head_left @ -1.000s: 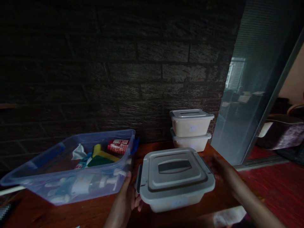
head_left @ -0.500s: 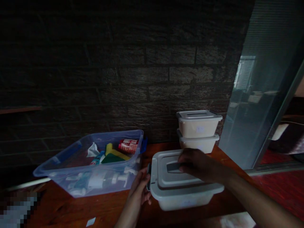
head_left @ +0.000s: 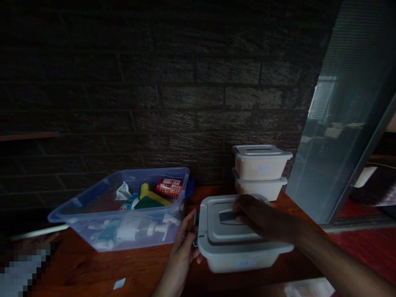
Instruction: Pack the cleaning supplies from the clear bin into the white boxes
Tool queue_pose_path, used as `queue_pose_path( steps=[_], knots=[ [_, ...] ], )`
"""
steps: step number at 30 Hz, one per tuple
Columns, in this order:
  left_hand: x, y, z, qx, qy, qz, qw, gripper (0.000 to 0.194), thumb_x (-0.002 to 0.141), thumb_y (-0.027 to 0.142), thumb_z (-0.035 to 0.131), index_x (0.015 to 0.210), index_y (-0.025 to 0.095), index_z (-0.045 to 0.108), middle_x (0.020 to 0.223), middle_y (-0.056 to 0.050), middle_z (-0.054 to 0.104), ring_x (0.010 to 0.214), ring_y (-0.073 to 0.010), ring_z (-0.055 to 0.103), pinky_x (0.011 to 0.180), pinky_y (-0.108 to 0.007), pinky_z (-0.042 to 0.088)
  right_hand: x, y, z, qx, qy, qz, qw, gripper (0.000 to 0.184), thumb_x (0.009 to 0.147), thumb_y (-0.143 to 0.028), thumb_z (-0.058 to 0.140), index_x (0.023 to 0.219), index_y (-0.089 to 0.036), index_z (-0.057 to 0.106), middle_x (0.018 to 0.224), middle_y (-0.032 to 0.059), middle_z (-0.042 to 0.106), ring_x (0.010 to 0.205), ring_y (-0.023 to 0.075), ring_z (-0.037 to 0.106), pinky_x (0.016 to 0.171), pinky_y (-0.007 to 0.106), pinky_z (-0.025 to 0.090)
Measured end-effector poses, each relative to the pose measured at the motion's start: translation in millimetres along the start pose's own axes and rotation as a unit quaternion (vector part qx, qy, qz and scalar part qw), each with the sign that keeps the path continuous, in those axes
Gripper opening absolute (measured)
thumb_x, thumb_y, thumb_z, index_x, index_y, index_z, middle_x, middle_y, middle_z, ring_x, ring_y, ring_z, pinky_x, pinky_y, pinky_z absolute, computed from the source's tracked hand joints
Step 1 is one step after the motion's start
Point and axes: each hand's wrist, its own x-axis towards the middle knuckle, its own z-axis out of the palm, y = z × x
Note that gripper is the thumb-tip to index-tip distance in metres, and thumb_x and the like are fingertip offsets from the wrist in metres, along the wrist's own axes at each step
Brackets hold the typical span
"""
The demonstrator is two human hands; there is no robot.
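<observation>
Now: cream plastic box with a grey lid (head_left: pixel 232 248) sits toward the front of the reddish-brown wooden table (head_left: pixel 77 270), long axis running left to right. Right hand (head_left: pixel 261 216) lies across its top, fingers curled down at the dark inset handle (head_left: pixel 225 217); firm grip or mere contact, cannot tell. Left hand (head_left: pixel 185 241) half open at the short left end, touching the dark side latch (head_left: pixel 196 231), hold unclear; it is the nearer to that latch. Behind: two stacked cream lidded boxes (head_left: pixel 262 169). Left: translucent blue-tinted plastic tub (head_left: pixel 82 226).
</observation>
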Motion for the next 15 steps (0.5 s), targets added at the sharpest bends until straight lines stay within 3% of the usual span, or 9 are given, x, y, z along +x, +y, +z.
queue_pose_path(
  steps=[6,11,15],
  knots=[
    [0.4,1.9,-0.6,0.015,-0.008,0.004,1.000,0.077,0.089,0.046,0.068,0.155,0.026,0.036,0.078,0.001,0.064,0.048,-0.0100,0.046,0.046,-0.022,0.037,0.7,-2.9,5.4,-0.090,-0.011,-0.013,0.996,0.022,0.110,-0.022,0.040,0.116,-0.014,0.060,0.119,0.0150,0.061,0.106,0.0275,0.057,0.094,0.042,0.045],
    [-1.1,2.9,2.3,0.028,0.012,0.001,1.000,0.079,0.086,0.049,0.070,0.154,0.025,0.039,0.076,0.001,0.064,0.048,-0.0109,0.048,0.045,-0.022,0.037,-2.7,0.9,3.1,-0.039,-0.011,0.000,0.999,0.016,0.107,-0.029,0.049,0.113,-0.017,0.058,0.117,0.0114,0.061,0.103,0.0245,0.059,0.090,0.037,0.046],
    [1.4,0.9,5.1,0.057,0.025,0.020,0.998,0.077,0.087,0.051,0.069,0.153,0.022,0.041,0.073,0.001,0.064,0.045,-0.0103,0.044,0.042,-0.022,0.038,-3.8,7.0,-0.1,0.001,-0.008,0.008,1.000,0.020,0.103,-0.035,0.057,0.115,-0.019,0.056,0.114,0.0086,0.061,0.100,0.0223,0.059,0.087,0.034,0.047]
  ],
)
